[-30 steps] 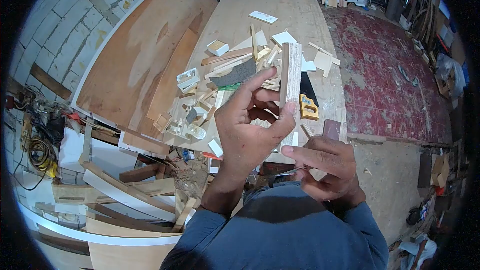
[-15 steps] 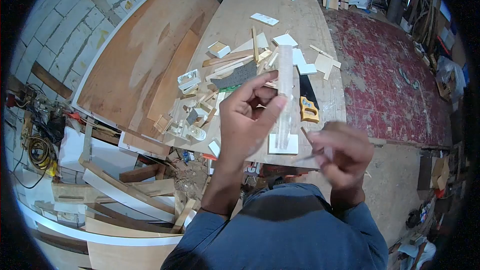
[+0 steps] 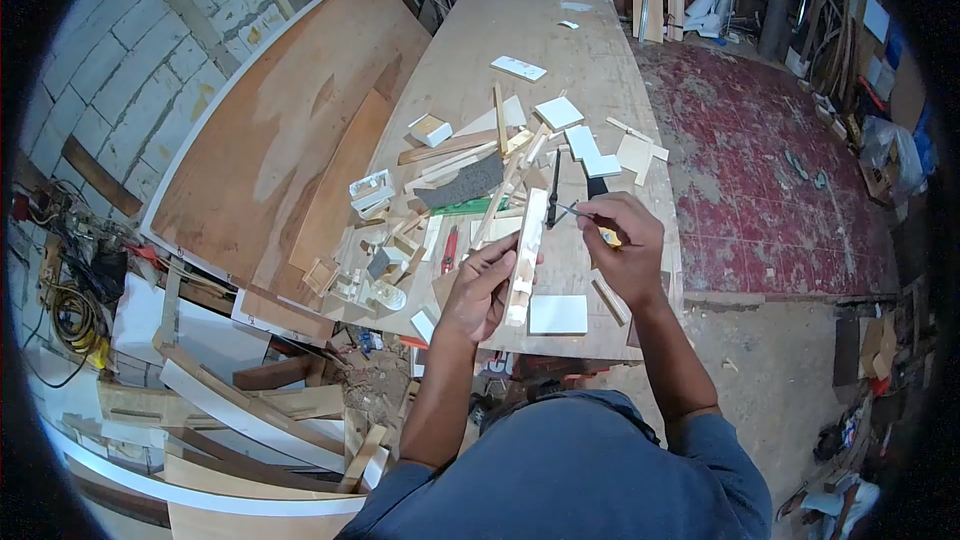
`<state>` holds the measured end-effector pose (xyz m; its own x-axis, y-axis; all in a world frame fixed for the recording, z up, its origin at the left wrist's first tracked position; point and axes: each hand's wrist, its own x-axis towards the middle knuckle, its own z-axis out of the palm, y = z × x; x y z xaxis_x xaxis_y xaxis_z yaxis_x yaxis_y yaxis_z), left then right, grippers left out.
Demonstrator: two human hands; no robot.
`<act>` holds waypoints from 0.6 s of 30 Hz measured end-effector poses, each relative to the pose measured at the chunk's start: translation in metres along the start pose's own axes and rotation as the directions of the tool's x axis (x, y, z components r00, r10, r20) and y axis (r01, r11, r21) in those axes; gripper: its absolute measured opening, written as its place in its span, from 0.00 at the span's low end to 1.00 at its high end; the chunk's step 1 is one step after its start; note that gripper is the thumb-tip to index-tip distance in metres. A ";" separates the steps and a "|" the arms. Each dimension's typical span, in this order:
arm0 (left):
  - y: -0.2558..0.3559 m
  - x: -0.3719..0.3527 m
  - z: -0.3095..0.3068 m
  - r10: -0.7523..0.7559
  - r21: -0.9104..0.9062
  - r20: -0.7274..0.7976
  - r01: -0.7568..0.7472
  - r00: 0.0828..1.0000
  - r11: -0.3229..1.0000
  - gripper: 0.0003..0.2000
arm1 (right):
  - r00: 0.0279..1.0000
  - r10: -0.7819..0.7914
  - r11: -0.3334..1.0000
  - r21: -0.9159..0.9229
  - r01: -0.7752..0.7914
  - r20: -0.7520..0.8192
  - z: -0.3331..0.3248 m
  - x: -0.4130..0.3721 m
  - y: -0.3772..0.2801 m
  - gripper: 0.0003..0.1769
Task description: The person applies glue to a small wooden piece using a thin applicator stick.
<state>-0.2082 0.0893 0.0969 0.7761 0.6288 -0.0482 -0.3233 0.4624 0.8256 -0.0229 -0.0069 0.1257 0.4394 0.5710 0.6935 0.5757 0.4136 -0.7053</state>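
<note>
My left hand (image 3: 484,290) is closed round a narrow whitish wooden piece (image 3: 526,258), which stands out lengthwise above the bench. In my right hand (image 3: 625,240) a thin dark pointed tool (image 3: 572,210) is pinched, its tip close to the upper right side of the piece. Beneath and beyond the hands lie a red-handled tool (image 3: 450,250), a grey abrasive sheet (image 3: 465,183) and a white square panel (image 3: 558,315). The yellow saw handle is mostly hidden behind my right hand.
The long workbench (image 3: 520,20) carries wood strips, small white blocks (image 3: 372,192) and white tiles (image 3: 558,112). A large wooden board (image 3: 260,130) leans at the left. Offcuts and a coiled hose (image 3: 78,305) lie lower left. Red flooring (image 3: 760,180) is at the right.
The narrow piece has turned and come lower with my left hand. My right hand has moved up and left, bringing the thin tool near the piece. The view has shifted slightly.
</note>
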 end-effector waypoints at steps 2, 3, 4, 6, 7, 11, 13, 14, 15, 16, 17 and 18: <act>-0.002 -0.003 -0.004 -0.022 0.011 -0.017 0.023 1.000 1.000 0.22 | 0.998 -0.057 0.995 -0.082 0.056 -0.006 0.004 0.003 0.001 0.12; 0.001 -0.006 0.000 -0.019 -0.035 0.011 0.019 1.000 0.999 0.19 | 0.995 -0.100 0.989 -0.108 0.098 -0.012 0.007 0.004 0.002 0.12; 0.002 -0.008 0.001 -0.018 -0.034 0.010 0.018 1.000 0.999 0.19 | 0.990 -0.143 0.981 -0.133 0.139 -0.017 0.010 0.004 0.004 0.13; 0.002 -0.011 0.003 -0.024 -0.039 -0.022 0.023 0.999 0.999 0.19 | 0.987 -0.159 0.976 -0.148 0.156 -0.007 0.015 0.005 0.005 0.14; 0.001 -0.011 0.001 -0.023 -0.039 -0.024 0.022 0.999 0.999 0.19 | 0.984 -0.176 0.971 -0.165 0.175 0.004 0.017 0.005 0.006 0.14; 0.001 -0.014 -0.006 -0.007 -0.031 -0.012 0.007 1.000 0.999 0.19 | 0.967 -0.245 0.945 -0.207 0.253 0.063 0.025 -0.007 0.007 0.16; 0.001 -0.015 -0.008 -0.004 -0.026 -0.025 0.003 1.000 1.000 0.19 | 0.928 -0.342 0.910 -0.195 0.367 0.149 0.028 -0.012 0.005 0.17; 0.002 -0.016 -0.009 -0.004 -0.016 -0.031 0.004 0.999 1.000 0.19 | 0.928 -0.342 0.910 -0.193 0.367 0.150 0.029 -0.011 0.003 0.17; 0.003 -0.016 -0.011 -0.006 -0.006 -0.037 0.006 0.999 1.000 0.19 | 0.928 -0.345 0.906 -0.207 0.368 0.141 0.028 -0.009 0.001 0.16; 0.004 -0.017 -0.011 -0.007 -0.007 -0.039 0.007 0.999 1.000 0.19 | 0.929 -0.346 0.903 -0.222 0.368 0.132 0.028 -0.009 0.000 0.16; 0.005 -0.018 -0.012 -0.016 0.009 -0.040 0.016 0.999 1.000 0.19 | 0.931 -0.350 0.900 -0.241 0.364 0.098 0.031 -0.007 0.005 0.16; 0.006 -0.019 -0.012 -0.023 0.025 -0.041 0.024 0.999 0.999 0.20 | 0.932 -0.349 0.900 -0.240 0.363 0.099 0.032 -0.007 0.008 0.16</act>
<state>-0.2318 0.0878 0.0962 0.7602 0.6433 -0.0905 -0.2912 0.4619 0.8378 -0.0438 0.0151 0.1104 0.1398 0.4579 0.8780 0.8431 0.4099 -0.3480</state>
